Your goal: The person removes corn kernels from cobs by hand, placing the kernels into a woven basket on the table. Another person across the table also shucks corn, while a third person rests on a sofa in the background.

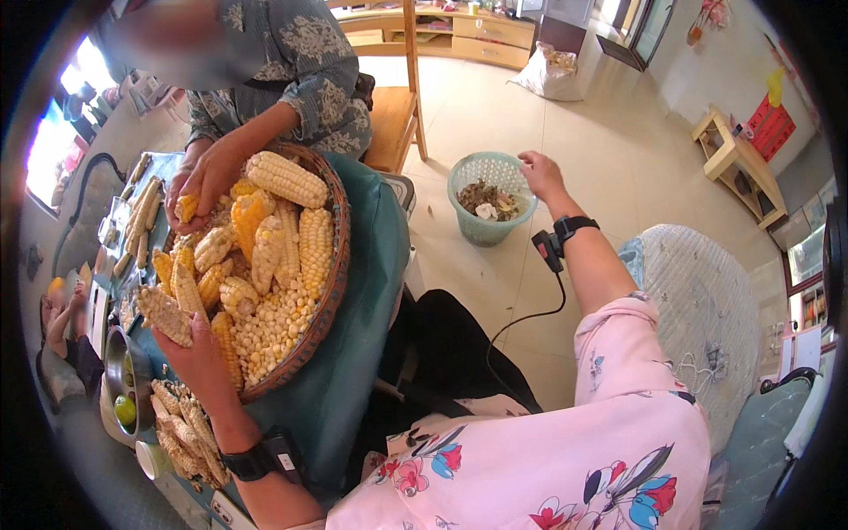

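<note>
My left hand (196, 353) is closed around a corn cob (164, 315), pale and largely stripped of kernels on the side that shows. It is held at the near left edge of a round woven basket (329, 291) with ears of corn (287, 179) and loose kernels (281, 329) inside. Out to the right, my right hand (543, 175) reaches over the rim of a light green plastic waste basket (486, 231). Its fingers are loosely stretched, and nothing shows in them. Dry brown scraps (488, 201) and a white crumpled piece lie in the waste basket.
Across the corn basket, a co-worker's hands (208, 181) hold a yellow piece of corn. Bare cobs (187, 433) are piled beside a metal bowl (117, 353) on the green-covered table (375, 238). A wooden chair (393, 124) and a white sack (549, 72) stand beyond.
</note>
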Motion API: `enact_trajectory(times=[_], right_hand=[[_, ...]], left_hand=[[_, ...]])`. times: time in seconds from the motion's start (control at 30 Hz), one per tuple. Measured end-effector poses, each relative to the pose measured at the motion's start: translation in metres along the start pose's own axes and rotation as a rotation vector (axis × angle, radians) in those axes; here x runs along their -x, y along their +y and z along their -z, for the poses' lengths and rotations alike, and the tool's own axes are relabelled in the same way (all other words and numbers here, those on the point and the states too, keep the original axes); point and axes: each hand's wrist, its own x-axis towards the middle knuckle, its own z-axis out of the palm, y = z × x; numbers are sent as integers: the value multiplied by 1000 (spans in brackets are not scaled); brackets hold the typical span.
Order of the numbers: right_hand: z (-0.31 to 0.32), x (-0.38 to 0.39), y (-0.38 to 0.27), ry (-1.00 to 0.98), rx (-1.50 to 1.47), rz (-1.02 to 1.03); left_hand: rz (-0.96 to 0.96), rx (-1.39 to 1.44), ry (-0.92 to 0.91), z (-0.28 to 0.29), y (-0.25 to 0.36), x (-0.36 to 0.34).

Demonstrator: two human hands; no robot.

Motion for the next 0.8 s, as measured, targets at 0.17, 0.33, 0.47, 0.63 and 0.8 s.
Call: enact_trajectory(times=[0.17,0.33,0.47,0.63,0.8], right_hand=[[20,12,2,-225,23,-171],[8,45,-43,-139,-120,317],[45,87,-169,-346,-616,356],[71,176,-337,-344,-886,806],[38,196,-414,-650,-804,785]], left_hand=[[64,378,-130,-1,5,5],[-159,-319,-456,14,6,-2],[375,1688,-638,9,-11,-2],[321,1604,-570,16,-7,-3],[327,1587,-523,9,-15,-6]])
